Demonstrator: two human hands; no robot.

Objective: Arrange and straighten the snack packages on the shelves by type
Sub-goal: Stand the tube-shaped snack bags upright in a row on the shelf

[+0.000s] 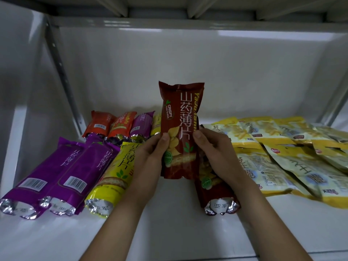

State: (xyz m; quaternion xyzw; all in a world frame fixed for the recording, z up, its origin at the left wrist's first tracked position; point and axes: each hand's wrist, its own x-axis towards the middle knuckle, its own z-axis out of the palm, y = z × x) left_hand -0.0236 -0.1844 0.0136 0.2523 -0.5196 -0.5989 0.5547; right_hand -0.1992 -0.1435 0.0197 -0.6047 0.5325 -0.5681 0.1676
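A dark red yam-crisp pack [181, 117] stands upright above the middle of the white shelf [169, 228]. My left hand [150, 153] grips its left side and my right hand [212, 149] grips its right side, thumbs on the front. Under my right hand lies a second dark red pack [214, 193], end toward me. To the left lie two purple packs [56, 170] and a yellow pack [116, 170]. Behind them sit a red pack [98, 125], an orange pack [122, 123], a purple pack [141, 123] and part of a yellow one [156, 125].
Several flat pale-yellow snack bags [282, 157] overlap in a loose pile on the right half of the shelf. A slanted metal upright [62, 72] stands at the left, another at the far right. The shelf above [169, 8] closes the space overhead.
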